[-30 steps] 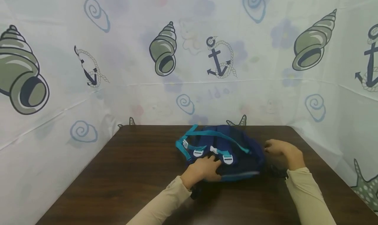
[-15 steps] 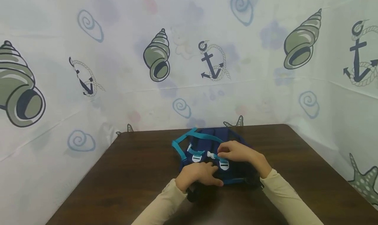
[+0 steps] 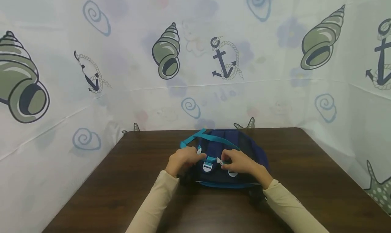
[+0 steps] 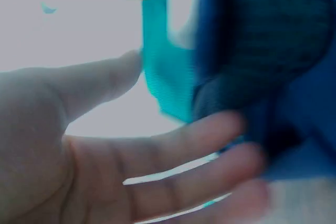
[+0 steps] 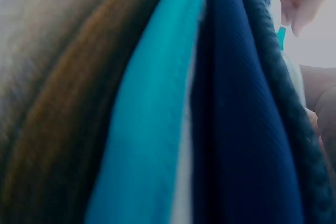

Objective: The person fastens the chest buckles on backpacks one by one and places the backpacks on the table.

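A navy backpack lies on its front in the head view, its straps and back panel facing up. My right hand pinches a small white buckle between thumb and fingertips. Over the pack's left part, my left hand has its thumb close to another white clip. In the left wrist view the left thumb and fingers are spread, with a teal strap just beyond the thumb tip. White strap adjusters sit below. Teal piping fills much of the right wrist view.
The brown wooden table extends on both sides of the backpack and in front of it. A loose teal strap loops across the pack's top. White cloth printed with shells and anchors hangs behind and at both sides.
The right hand came from the pack's right side, over it, to the middle buckle and now pinches it. The left hand moved left and up from the lower edge toward the left clip.
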Action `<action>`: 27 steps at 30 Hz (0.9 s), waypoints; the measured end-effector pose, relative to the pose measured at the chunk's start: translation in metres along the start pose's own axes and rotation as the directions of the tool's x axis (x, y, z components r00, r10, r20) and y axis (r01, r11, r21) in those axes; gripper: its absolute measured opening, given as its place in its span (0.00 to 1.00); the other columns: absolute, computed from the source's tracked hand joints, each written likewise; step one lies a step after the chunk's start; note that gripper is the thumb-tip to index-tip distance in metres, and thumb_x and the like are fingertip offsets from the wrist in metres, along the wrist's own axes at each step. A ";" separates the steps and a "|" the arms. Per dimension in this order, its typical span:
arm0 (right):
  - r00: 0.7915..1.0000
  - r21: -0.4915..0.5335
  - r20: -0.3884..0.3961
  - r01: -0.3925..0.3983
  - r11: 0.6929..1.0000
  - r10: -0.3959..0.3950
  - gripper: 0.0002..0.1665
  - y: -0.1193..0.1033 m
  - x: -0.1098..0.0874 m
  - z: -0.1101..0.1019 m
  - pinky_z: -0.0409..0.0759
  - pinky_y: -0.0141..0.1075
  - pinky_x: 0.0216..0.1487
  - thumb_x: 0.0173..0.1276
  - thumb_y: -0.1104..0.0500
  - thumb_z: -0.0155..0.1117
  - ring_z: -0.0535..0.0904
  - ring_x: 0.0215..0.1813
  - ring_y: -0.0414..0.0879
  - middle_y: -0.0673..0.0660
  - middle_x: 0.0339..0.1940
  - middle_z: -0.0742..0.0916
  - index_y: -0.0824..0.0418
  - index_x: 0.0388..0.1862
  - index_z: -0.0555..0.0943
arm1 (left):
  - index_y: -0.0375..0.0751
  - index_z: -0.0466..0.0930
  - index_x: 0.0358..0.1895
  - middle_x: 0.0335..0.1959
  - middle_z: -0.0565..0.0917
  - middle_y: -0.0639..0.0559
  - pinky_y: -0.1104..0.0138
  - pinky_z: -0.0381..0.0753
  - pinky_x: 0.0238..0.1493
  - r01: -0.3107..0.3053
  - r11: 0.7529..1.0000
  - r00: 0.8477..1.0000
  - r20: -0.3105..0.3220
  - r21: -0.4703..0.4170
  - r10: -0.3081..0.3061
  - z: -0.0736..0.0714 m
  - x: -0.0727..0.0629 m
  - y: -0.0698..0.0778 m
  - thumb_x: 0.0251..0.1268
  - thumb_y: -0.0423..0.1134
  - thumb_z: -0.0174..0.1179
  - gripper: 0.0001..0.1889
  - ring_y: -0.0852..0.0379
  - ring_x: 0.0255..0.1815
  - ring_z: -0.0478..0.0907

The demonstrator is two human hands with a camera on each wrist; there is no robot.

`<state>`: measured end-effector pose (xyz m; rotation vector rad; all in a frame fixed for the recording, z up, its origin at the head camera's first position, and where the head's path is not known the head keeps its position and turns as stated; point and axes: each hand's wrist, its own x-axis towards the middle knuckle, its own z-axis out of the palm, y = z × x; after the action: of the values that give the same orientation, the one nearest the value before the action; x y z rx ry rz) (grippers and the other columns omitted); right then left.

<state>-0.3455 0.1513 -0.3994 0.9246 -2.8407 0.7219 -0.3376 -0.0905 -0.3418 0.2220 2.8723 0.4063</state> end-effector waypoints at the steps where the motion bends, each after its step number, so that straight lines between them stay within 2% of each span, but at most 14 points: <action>1: 1.000 -0.012 -0.008 -0.001 1.000 0.001 0.10 0.000 0.000 0.002 0.79 0.46 0.49 0.65 0.53 0.70 0.77 0.47 0.45 0.48 0.42 0.85 0.50 0.40 0.78 | 0.38 0.82 0.40 0.26 0.80 0.49 0.58 0.78 0.32 0.003 1.000 1.000 -0.018 -0.006 -0.003 0.003 0.004 0.000 0.69 0.65 0.53 0.30 0.52 0.26 0.78; 4: 0.999 -0.036 -0.027 0.015 0.999 -0.016 0.09 -0.002 0.000 0.006 0.78 0.43 0.45 0.66 0.54 0.70 0.75 0.44 0.43 0.47 0.40 0.85 0.50 0.40 0.78 | 0.36 0.82 0.49 0.29 0.81 0.49 0.56 0.80 0.37 0.007 1.000 0.998 -0.062 -0.012 -0.008 0.009 0.014 0.000 0.68 0.65 0.54 0.32 0.52 0.29 0.78; 6: 0.999 -0.025 -0.033 0.035 0.999 -0.036 0.08 -0.001 -0.001 0.006 0.79 0.42 0.46 0.67 0.56 0.69 0.76 0.44 0.43 0.47 0.40 0.85 0.51 0.41 0.78 | 0.36 0.82 0.48 0.29 0.81 0.49 0.56 0.81 0.38 -0.007 1.000 0.997 -0.077 -0.004 0.007 0.012 0.018 0.001 0.69 0.63 0.54 0.30 0.52 0.29 0.79; 8: 0.997 -0.002 -0.042 0.064 0.998 -0.064 0.07 0.000 -0.002 0.005 0.81 0.43 0.48 0.68 0.58 0.68 0.78 0.45 0.43 0.47 0.41 0.85 0.51 0.42 0.79 | 0.38 0.83 0.41 0.26 0.79 0.51 0.58 0.78 0.35 -0.022 1.000 0.995 -0.098 -0.018 0.020 0.015 0.021 0.001 0.69 0.61 0.55 0.26 0.54 0.28 0.76; 10: 0.995 0.039 -0.054 0.089 0.995 -0.087 0.07 0.002 -0.002 0.003 0.81 0.42 0.51 0.69 0.58 0.66 0.80 0.47 0.43 0.47 0.42 0.85 0.52 0.44 0.79 | 0.41 0.80 0.29 0.20 0.74 0.53 0.62 0.73 0.28 -0.051 0.998 0.992 -0.116 -0.044 0.046 0.016 0.024 0.001 0.69 0.58 0.57 0.23 0.56 0.23 0.72; 12: 0.991 0.076 -0.075 0.113 0.991 -0.107 0.08 0.004 -0.003 -0.002 0.82 0.42 0.51 0.70 0.58 0.65 0.82 0.47 0.42 0.47 0.43 0.85 0.52 0.47 0.80 | 0.45 0.74 0.18 0.14 0.68 0.55 0.66 0.65 0.20 -0.097 0.992 0.988 -0.127 -0.085 0.086 0.017 0.026 0.001 0.69 0.54 0.60 0.23 0.58 0.17 0.66; 14: 0.988 0.118 -0.106 0.124 0.985 -0.112 0.09 0.006 -0.003 -0.009 0.82 0.41 0.52 0.71 0.58 0.65 0.82 0.47 0.42 0.48 0.44 0.85 0.52 0.48 0.80 | 0.47 0.68 0.12 0.11 0.63 0.57 0.69 0.58 0.16 -0.154 0.980 0.982 -0.130 -0.128 0.137 0.018 0.028 0.002 0.68 0.50 0.61 0.26 0.60 0.14 0.60; 17: 0.983 0.164 -0.149 0.131 0.978 -0.106 0.10 0.008 -0.005 -0.023 0.82 0.42 0.52 0.72 0.57 0.64 0.82 0.48 0.43 0.49 0.45 0.86 0.53 0.50 0.81 | 0.48 0.65 0.12 0.10 0.61 0.58 0.70 0.56 0.15 -0.216 0.961 0.972 -0.130 -0.172 0.196 0.020 0.030 0.004 0.67 0.47 0.62 0.25 0.61 0.13 0.58; 20: 0.981 0.198 -0.181 0.110 0.974 -0.074 0.11 0.010 -0.009 -0.037 0.81 0.43 0.53 0.72 0.57 0.64 0.82 0.49 0.45 0.51 0.46 0.86 0.54 0.51 0.82 | 0.46 0.68 0.19 0.14 0.65 0.57 0.69 0.60 0.18 -0.223 0.961 0.971 -0.122 -0.166 0.204 0.025 0.030 0.009 0.68 0.50 0.62 0.21 0.60 0.16 0.62; 24: 0.979 0.218 -0.203 0.070 0.974 -0.025 0.12 0.015 -0.014 -0.053 0.81 0.43 0.52 0.74 0.55 0.62 0.82 0.50 0.46 0.51 0.47 0.86 0.54 0.53 0.83 | 0.44 0.71 0.29 0.20 0.71 0.55 0.65 0.66 0.22 -0.195 0.977 0.967 -0.183 -0.086 0.176 0.038 0.029 0.021 0.66 0.51 0.63 0.16 0.57 0.21 0.68; 27: 0.976 0.219 -0.218 0.061 0.974 -0.012 0.13 0.017 -0.016 -0.062 0.81 0.41 0.51 0.74 0.55 0.61 0.82 0.49 0.47 0.52 0.48 0.87 0.54 0.55 0.82 | 0.44 0.70 0.33 0.22 0.73 0.53 0.63 0.67 0.23 -0.194 0.979 0.953 -0.249 -0.053 0.176 0.045 0.029 0.028 0.65 0.43 0.61 0.11 0.55 0.22 0.70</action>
<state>-0.3467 0.2003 -0.3545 0.8625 -2.5843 1.0851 -0.3508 -0.0471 -0.3813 0.4610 3.0776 0.6187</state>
